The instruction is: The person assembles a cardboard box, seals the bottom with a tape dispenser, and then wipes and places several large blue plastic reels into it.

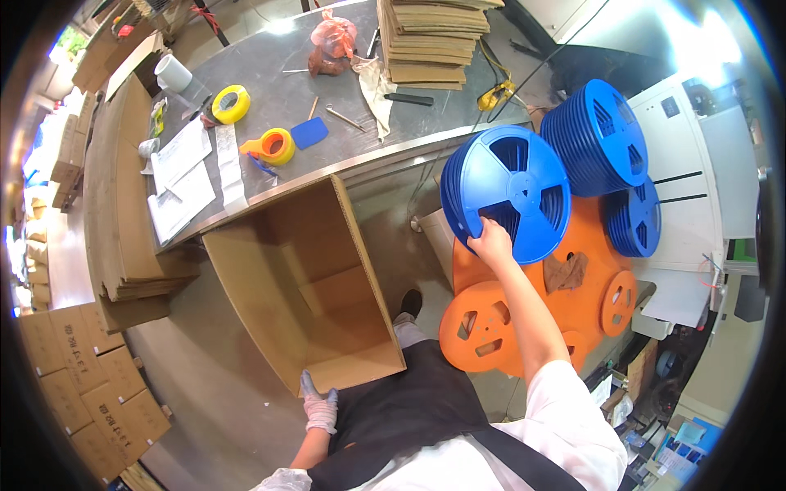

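Note:
My right hand (491, 241), bare, reaches out to a stack of blue plastic reels (524, 184). Its fingers hook into a cutout of the front reel, and the fingertips are hidden inside. My left hand (318, 407) wears a thin whitish glove. Its fingers are stretched out against the near corner of an open cardboard box (270, 315), thumb apart. That box stands between my body and the table, opening upward, and nothing shows inside it. Beside the held stack are a second blue reel stack (594, 135) and a smaller blue stack (633, 217).
Orange reels (483, 327) lie under and around the blue stacks, with a brown rag (566, 270) on them. The grey table (270, 74) holds flattened cardboard (430, 41), yellow tape (231, 105), a tape dispenser (274, 147) and papers (184, 176). Closed cartons (90, 385) are stacked at left.

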`<state>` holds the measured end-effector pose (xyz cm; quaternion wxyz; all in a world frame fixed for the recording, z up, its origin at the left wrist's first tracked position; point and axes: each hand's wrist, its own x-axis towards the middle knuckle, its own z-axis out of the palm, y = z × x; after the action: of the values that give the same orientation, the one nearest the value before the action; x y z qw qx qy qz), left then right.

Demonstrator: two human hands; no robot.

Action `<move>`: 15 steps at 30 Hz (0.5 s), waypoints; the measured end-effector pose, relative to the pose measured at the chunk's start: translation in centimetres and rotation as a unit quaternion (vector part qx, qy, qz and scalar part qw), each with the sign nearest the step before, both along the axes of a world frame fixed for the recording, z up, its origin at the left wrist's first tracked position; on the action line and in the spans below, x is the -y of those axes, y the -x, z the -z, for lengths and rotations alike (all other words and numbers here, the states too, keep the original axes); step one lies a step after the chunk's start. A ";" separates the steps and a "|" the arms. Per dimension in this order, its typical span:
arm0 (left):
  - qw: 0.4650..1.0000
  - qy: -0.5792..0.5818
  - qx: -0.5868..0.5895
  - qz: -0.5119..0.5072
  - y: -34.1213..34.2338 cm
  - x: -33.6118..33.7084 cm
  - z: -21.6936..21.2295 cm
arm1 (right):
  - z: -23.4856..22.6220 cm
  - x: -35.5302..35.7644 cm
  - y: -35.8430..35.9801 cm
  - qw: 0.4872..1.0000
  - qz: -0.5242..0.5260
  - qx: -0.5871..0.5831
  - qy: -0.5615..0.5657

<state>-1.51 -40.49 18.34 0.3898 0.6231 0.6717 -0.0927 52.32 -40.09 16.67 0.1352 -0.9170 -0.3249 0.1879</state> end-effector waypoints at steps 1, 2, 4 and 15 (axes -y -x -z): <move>0.999 -0.013 0.027 -0.016 1.0 -0.4 0.2 | -2.4 0.3 0.5 0.999 0.008 -0.021 -0.029; 0.999 -0.018 0.040 -0.032 1.9 -0.9 0.3 | -5.4 0.9 1.4 0.997 0.016 -0.042 -0.055; 0.996 -0.023 0.051 -0.067 3.3 -2.2 -0.5 | -12.4 2.3 5.1 0.949 0.127 -0.199 -0.209; 0.946 -0.143 0.269 -0.116 4.7 -10.7 -13.5 | -22.5 9.1 27.1 0.310 0.119 -0.751 -0.571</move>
<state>-6.26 -29.74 31.79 0.4710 0.5917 0.6159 0.2209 25.18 -49.17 39.13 0.8318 -0.1046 0.0029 0.5451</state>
